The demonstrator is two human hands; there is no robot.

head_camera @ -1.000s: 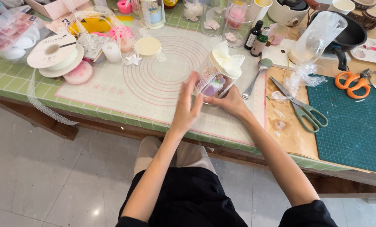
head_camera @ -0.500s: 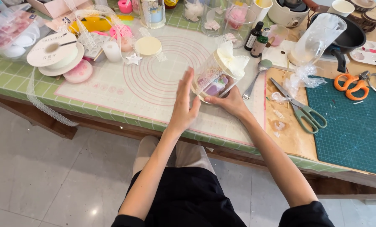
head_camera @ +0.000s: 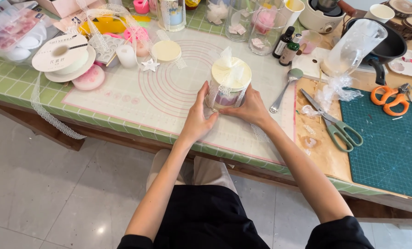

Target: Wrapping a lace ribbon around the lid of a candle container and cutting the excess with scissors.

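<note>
Now, head view:
Left hand (head_camera: 197,121): fingers curved narrow, touching the left side of the clear gift box (head_camera: 227,89).
Right hand (head_camera: 248,109): fingers wrapped on the right lower side of this box.
Gift box: upright between both hands, cream lid with bow on top, standing on the baking mat (head_camera: 169,87).
Spoon (head_camera: 284,87): just beyond the right fingers.
Scissors (head_camera: 332,122): farther right, apart.

A craft workshop: the counter (head_camera: 12,83) carries a silicone work mat (head_camera: 169,92) with ringed guides, a green cutting mat (head_camera: 390,147) at right, two pairs of scissors (head_camera: 335,122), a ribbon spool (head_camera: 61,55), lace trim (head_camera: 44,115), glass jars (head_camera: 261,27) and small dropper bottles (head_camera: 286,44) at the far edge.
</note>
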